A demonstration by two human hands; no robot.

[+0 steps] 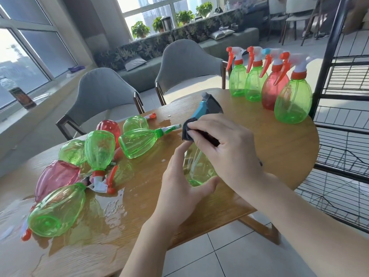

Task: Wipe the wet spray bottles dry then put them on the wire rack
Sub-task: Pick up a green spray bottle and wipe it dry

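My left hand (pixel 180 184) grips the body of a green spray bottle (pixel 196 166) with a blue and dark trigger head, held over the wooden table (pixel 279 144). My right hand (pixel 223 144) pinches a dark cloth (pixel 191 132) against the bottle's neck. Several wet green and red bottles (pixel 99 148) lie on their sides in a puddle at the left. Several dry bottles (pixel 292 96) stand upright in a row at the table's far right. The black wire rack (pixel 343 92) stands beside that edge.
Two grey chairs (pixel 103 96) are pushed in at the table's far side. Water spreads across the table's left and middle. A window ledge with a dark bottle (pixel 22 96) runs along the left. Tiled floor lies below the table's near edge.
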